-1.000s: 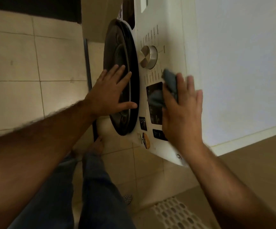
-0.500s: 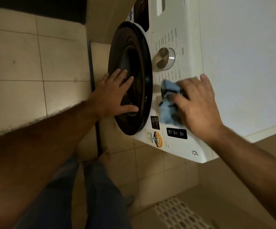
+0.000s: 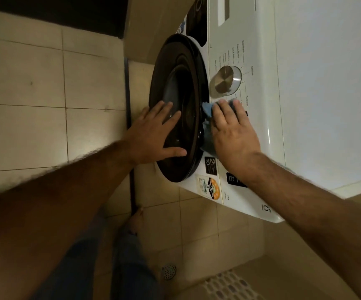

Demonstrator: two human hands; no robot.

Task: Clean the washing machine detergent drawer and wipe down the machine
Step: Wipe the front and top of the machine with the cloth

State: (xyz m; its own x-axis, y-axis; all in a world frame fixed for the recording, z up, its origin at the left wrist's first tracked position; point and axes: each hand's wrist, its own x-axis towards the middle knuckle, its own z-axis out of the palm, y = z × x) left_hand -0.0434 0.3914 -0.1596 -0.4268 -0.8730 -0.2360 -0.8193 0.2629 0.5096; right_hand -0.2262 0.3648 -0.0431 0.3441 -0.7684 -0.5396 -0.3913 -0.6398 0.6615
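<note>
Two flat hands: left hand (image 3: 153, 135) fingers spread on the door (image 3: 175, 87), right hand (image 3: 233, 135) fingers straight atop the blue cloth (image 3: 206, 109).

Right hand (image 3: 233, 135) presses blue cloth (image 3: 207, 111) flat on washer (image 3: 261, 105) control panel; left hand (image 3: 153, 135) flat on door (image 3: 179, 83).

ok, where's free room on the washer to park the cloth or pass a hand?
Free: the white top panel, bare from the control strip to its far edge. Also the tiled floor left of the door. Crowded: the front, where the left hand rests on the door and the right hand presses the blue cloth below the dial.
</note>
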